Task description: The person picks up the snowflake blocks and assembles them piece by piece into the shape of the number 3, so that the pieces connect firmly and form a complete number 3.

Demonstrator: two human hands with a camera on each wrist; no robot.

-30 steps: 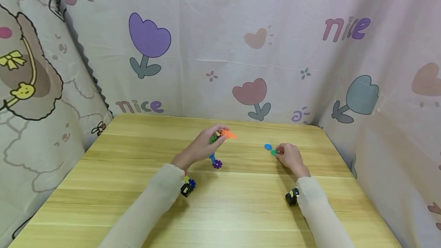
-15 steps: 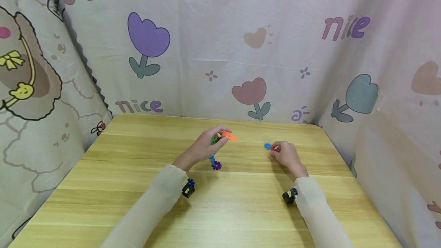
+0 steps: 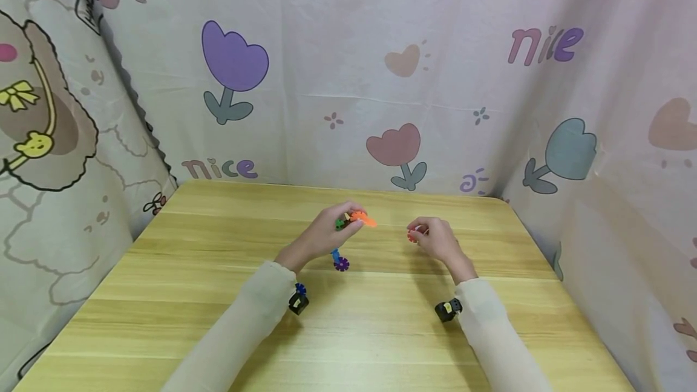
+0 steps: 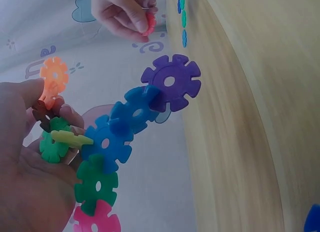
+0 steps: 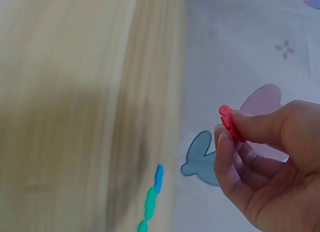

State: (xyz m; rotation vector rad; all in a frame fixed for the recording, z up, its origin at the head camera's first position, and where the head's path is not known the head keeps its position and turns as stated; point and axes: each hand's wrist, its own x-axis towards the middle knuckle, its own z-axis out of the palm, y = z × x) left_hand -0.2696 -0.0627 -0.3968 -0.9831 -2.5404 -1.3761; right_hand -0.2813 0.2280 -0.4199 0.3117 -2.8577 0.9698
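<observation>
In the head view my left hand (image 3: 322,233) holds up a chain of interlocking notched plastic discs. The left wrist view shows orange discs (image 4: 54,74), a brown one, a green disc (image 4: 55,151) and a yellow disc (image 4: 71,138) at the fingers. From there run blue discs (image 4: 106,143) to a purple disc (image 4: 175,82), with a green disc (image 4: 95,184) and a pink disc (image 4: 95,219) below. My right hand (image 3: 440,241) pinches a single red notched disc (image 5: 229,123) between thumb and fingertips, raised over the table and apart from the chain.
Loose blue (image 5: 159,178) and green discs (image 5: 149,204) lie on the wooden table (image 3: 381,331) near its far edge, hidden behind my right hand in the head view. A dark blue disc (image 3: 301,289) shows beside my left wrist camera (image 3: 298,303). Printed curtains (image 3: 327,65) stand behind.
My right hand has moved left toward the chain with the red disc, covering the loose blue and green discs. The left hand has stayed nearly still, its orange end tilting slightly down.
</observation>
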